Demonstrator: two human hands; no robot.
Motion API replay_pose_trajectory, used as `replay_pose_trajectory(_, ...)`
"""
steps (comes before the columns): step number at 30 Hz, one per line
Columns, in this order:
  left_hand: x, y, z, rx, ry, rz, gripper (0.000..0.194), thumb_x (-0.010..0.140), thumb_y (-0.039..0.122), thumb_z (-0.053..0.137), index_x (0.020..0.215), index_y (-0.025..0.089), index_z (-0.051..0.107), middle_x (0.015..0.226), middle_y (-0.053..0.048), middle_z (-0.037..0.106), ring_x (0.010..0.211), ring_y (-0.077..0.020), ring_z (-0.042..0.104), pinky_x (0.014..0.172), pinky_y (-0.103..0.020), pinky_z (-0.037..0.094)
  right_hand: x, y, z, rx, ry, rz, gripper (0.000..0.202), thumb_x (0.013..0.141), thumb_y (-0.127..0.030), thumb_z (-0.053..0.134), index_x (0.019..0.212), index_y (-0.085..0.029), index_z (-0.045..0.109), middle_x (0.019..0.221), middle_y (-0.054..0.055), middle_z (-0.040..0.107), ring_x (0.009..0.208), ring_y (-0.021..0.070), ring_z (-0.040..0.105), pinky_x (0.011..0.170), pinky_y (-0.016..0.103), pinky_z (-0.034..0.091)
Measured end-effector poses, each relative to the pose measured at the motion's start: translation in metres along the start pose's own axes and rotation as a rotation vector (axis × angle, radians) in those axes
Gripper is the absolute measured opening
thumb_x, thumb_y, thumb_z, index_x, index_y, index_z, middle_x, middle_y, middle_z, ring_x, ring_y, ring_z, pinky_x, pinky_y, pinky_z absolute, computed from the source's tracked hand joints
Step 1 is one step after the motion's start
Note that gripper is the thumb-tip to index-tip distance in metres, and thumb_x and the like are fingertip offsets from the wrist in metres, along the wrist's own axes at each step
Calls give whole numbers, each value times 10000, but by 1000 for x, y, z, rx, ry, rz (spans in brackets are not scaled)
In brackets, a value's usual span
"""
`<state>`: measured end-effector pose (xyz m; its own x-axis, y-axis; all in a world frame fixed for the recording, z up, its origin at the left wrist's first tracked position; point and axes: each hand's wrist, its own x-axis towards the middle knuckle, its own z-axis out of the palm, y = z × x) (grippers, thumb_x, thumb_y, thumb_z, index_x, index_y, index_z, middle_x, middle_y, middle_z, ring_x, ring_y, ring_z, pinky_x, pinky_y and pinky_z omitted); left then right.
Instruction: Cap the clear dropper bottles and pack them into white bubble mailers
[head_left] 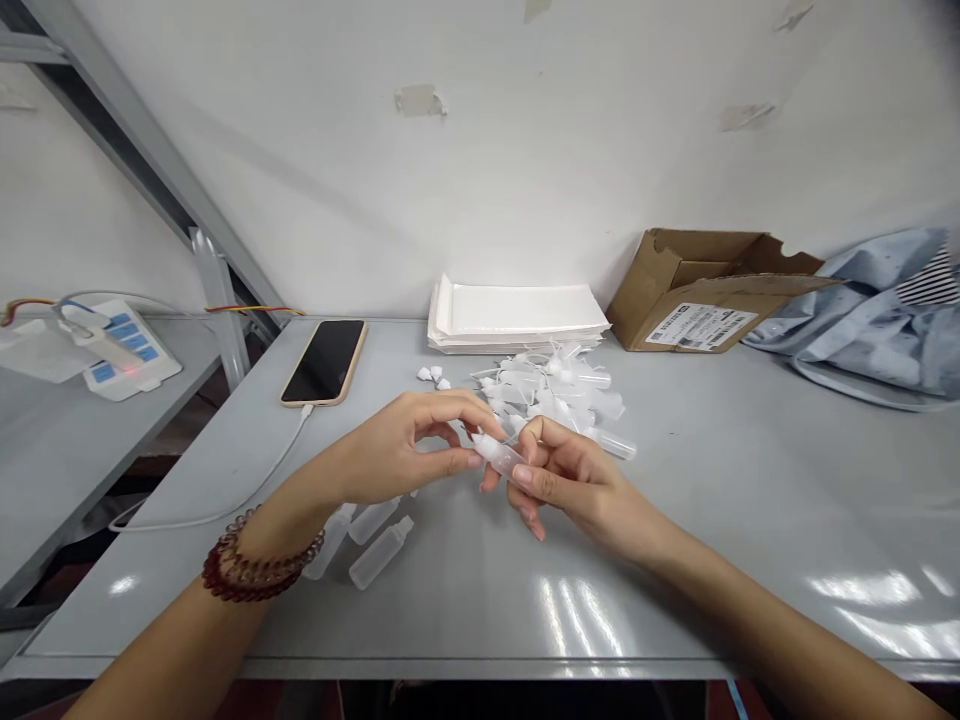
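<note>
My right hand (566, 475) grips a small translucent squeeze bottle (504, 460) between thumb and fingers. The bottle lies tilted, its white top (484, 442) pointing left. At that top, the thumb and fingers of my left hand (420, 445) are closed in a pinch. Just behind both hands is a heap of translucent bottles (570, 385) with white tops. Several small white caps (430, 374) lie left of the heap. Below my left wrist rest several more translucent bottles (381, 553), partly hidden by the hand and the bracelets.
A phone (324, 362) on a white charging cable (277, 465) lies at the left of the grey table (675, 580). White flat packs (521, 312) are stacked by the wall. An open cardboard box (701, 300) and a light-blue cloth bag (885, 320) stand at the back right. A power strip (127, 345) sits far left.
</note>
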<state>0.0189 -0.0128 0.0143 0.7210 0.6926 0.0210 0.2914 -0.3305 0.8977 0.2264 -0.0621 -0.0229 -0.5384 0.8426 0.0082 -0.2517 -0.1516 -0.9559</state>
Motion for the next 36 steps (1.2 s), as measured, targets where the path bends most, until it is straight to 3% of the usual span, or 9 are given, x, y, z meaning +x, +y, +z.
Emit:
replay_pose_trajectory(3, 2, 1, 4, 70, 73, -34, 248, 835, 339, 628, 1051, 219, 618, 986, 5, 649, 896, -132, 561, 769, -224, 442, -2, 0, 4, -161, 64, -4, 182, 913, -275, 523, 805, -218, 389, 662, -33, 512, 625, 110, 529, 550, 241, 429)
replay_pose_trajectory(6, 3, 0, 10, 132, 132, -125, 298, 876, 398, 544, 689, 169, 590, 614, 47, 525, 594, -91, 453, 556, -202, 360, -5, 5, 6, -450, 104, -70, 110, 926, -236, 451, 828, -221, 404, 714, -13, 503, 640, 121, 494, 552, 250, 394)
replay_pose_trajectory(11, 3, -1, 10, 129, 20, -171, 347, 871, 405, 528, 626, 159, 547, 546, 58, 397, 517, -85, 331, 469, -212, 261, -7, 14, 5, -850, 103, -274, 105, 884, -130, 401, 825, -216, 415, 812, 23, 492, 692, 138, 429, 612, 282, 362)
replay_pose_trajectory(15, 2, 1, 7, 88, -1, -95, 270, 880, 362, 525, 743, 161, 644, 661, 22, 563, 602, -101, 431, 550, -211, 337, -4, 6, 3, -396, 88, -45, 119, 911, -218, 452, 796, -208, 424, 799, 21, 539, 594, 101, 411, 552, 254, 364)
replay_pose_trajectory(19, 1, 1, 9, 55, 32, -148, 292, 870, 400, 539, 722, 162, 622, 590, 44, 512, 527, -84, 380, 489, -201, 299, 0, -1, 2, -29, -7, 77, 191, 883, -269, 534, 761, -207, 399, 736, 11, 537, 545, 87, 430, 493, 229, 368)
replay_pose_trajectory(26, 5, -4, 15, 19, -32, -263, 460, 903, 501, 432, 598, 164, 499, 490, 57, 392, 462, -86, 400, 470, -213, 307, -5, 17, 5, -1102, 191, -470, 196, 853, -54, 356, 808, -206, 471, 826, 59, 553, 747, 169, 516, 617, 292, 424)
replay_pose_trajectory(29, 6, -5, 16, -25, -21, -250, 471, 916, 502, 404, 588, 169, 459, 504, 55, 388, 473, -86, 394, 480, -215, 317, -6, 20, 3, -1325, 200, -606, 263, 840, -7, 300, 829, -200, 479, 876, 96, 567, 816, 197, 529, 627, 305, 432)
replay_pose_trajectory(32, 4, -5, 16, -20, -28, -218, 463, 925, 478, 401, 591, 165, 477, 522, 47, 416, 496, -90, 407, 493, -215, 326, -7, 11, 3, -1141, 136, -500, 225, 852, -34, 325, 832, -205, 471, 824, 61, 545, 734, 163, 503, 595, 278, 413)
replay_pose_trajectory(36, 3, -3, 12, -39, -90, -153, 446, 924, 425, 427, 576, 156, 505, 531, 36, 472, 484, -81, 423, 484, -208, 343, -7, -8, 6, -491, 86, -77, 126, 876, -135, 466, 769, -201, 478, 711, -4, 528, 609, 105, 458, 530, 229, 360)
